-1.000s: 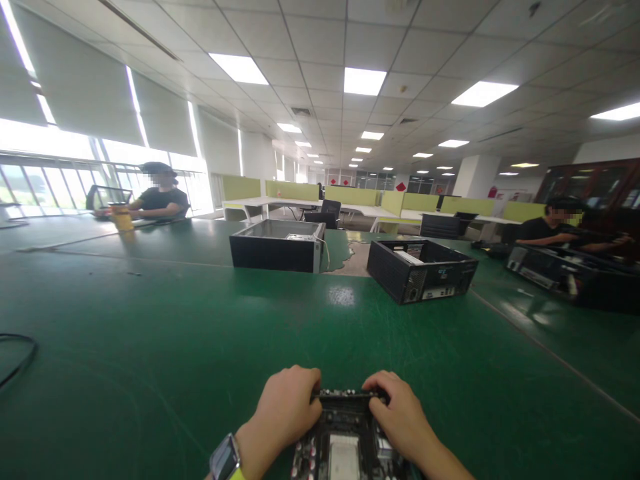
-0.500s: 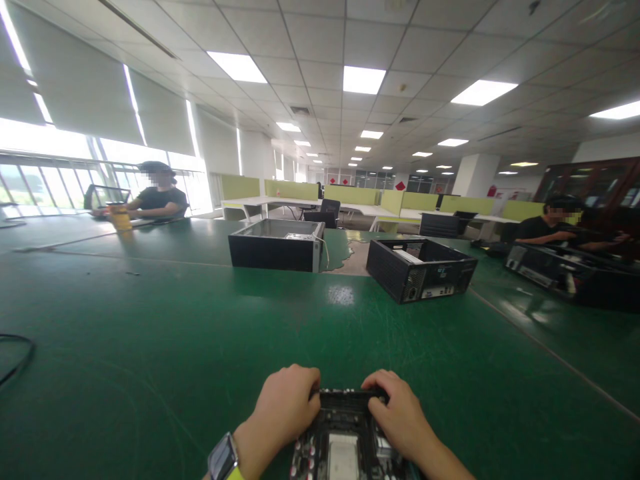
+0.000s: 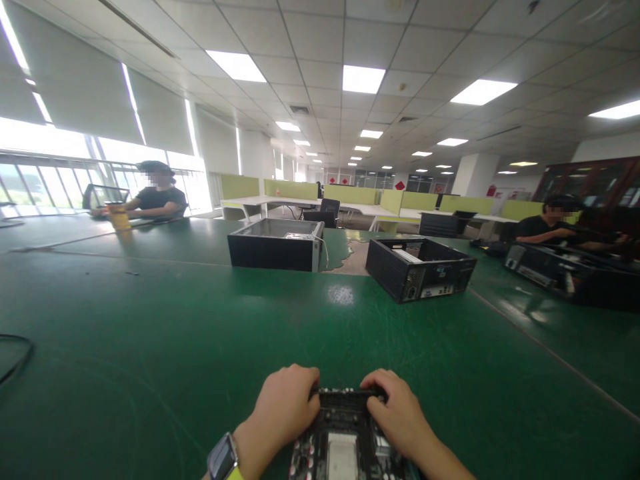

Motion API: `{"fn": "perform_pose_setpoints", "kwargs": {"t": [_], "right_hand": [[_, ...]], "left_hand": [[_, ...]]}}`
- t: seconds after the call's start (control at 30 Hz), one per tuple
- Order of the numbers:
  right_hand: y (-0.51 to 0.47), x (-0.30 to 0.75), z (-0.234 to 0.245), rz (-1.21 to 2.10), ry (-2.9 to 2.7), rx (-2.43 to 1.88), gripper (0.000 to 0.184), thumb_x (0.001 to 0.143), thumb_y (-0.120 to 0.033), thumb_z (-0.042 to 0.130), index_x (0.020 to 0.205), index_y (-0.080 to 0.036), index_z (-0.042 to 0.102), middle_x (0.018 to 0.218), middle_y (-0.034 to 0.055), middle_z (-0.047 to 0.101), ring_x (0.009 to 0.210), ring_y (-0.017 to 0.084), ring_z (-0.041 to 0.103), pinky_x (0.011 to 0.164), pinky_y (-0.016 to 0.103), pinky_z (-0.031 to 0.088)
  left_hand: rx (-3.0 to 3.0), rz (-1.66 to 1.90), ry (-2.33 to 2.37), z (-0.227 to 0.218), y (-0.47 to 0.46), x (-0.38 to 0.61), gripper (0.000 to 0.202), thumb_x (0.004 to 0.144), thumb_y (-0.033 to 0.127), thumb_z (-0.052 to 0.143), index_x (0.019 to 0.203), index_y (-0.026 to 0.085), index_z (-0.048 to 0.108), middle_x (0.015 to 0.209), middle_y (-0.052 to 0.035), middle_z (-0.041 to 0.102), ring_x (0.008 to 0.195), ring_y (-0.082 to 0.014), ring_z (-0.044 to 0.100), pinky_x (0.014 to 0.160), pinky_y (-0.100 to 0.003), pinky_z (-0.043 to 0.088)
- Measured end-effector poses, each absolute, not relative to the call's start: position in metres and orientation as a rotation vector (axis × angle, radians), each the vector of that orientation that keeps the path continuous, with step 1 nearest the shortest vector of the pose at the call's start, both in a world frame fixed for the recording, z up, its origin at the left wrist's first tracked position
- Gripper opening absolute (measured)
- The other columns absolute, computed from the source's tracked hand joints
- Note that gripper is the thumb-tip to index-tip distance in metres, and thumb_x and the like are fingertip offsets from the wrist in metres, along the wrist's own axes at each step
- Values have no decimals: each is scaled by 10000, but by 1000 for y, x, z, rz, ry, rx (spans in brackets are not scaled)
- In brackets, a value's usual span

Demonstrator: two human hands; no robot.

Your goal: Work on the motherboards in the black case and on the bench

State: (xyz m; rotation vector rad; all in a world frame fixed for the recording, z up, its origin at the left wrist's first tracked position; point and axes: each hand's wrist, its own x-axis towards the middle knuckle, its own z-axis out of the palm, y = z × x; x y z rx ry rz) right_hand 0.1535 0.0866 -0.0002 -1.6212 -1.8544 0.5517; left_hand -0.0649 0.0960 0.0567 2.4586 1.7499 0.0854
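At the bottom of the head view lies a dark motherboard point(image 3: 353, 430), its lower part cut off by the frame. It has a silver square processor area point(image 3: 343, 457). A dark strip that looks like a memory stick point(image 3: 344, 399) runs across the far end of the board. My left hand point(image 3: 287, 403) is closed around the strip's left end, fingers curled over it. At its right end my right hand point(image 3: 395, 407) is closed too, thumb on the near side. The fingertips are partly hidden.
Beyond the board, two open computer cases point(image 3: 273, 252) point(image 3: 420, 270) stand on the green table point(image 3: 200, 320). A black cable point(image 3: 20, 360) lies at the left edge. One person sits at the far left near an amber container point(image 3: 119, 217); another works at the right beside a dark case point(image 3: 565, 273).
Almost nothing differs. Both hands keep their hold on the strip, and the view has shifted very slightly.
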Motion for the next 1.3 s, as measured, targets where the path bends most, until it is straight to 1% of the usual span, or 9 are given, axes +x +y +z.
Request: {"fn": "perform_pose_setpoints", "kwargs": {"t": [0.33, 0.67, 0.97, 1.17, 1.3], "right_hand": [[86, 153, 0, 539, -1864, -1634, 259, 665, -169, 461, 821, -238, 656, 870, 5, 654, 890, 185, 554, 797, 280, 374], [85, 152, 1, 544, -1857, -1648, 266, 667, -178, 461, 833, -240, 659, 878, 5, 653, 890, 185, 555, 802, 283, 373], [87, 153, -4, 530, -1877, -1607, 178, 675, -176, 459, 723, -229, 622, 801, -2, 644, 842, 174, 549, 762, 274, 361], [86, 153, -3, 537, -1875, -1602, 161, 675, -178, 466, 714, -230, 614, 792, -4, 640, 835, 174, 544, 759, 276, 353], [85, 153, -2, 540, -1868, -1602, 162, 678, -176, 469, 716, -229, 617, 791, -9, 638, 828, 167, 542, 749, 273, 348]], "left_hand": [[2452, 55, 1752, 59, 96, -64, 243, 782, 249, 406, 838, 240, 642, 882, -77, 706, 852, -268, 655, 722, -375, 484], [2445, 38, 1744, 61, 96, -64, 231, 753, 222, 434, 831, 240, 650, 886, -67, 705, 863, -248, 652, 728, -346, 477], [2447, 42, 1742, 58, 98, -68, 224, 735, 198, 435, 793, 242, 647, 869, -67, 704, 838, -250, 659, 710, -349, 481], [2445, 56, 1739, 56, 97, -68, 233, 729, 203, 436, 799, 237, 655, 872, -71, 706, 831, -242, 657, 704, -340, 481], [2464, 88, 1740, 54, 98, -68, 252, 723, 199, 426, 795, 242, 663, 862, -71, 708, 828, -254, 656, 703, -361, 483]]}}
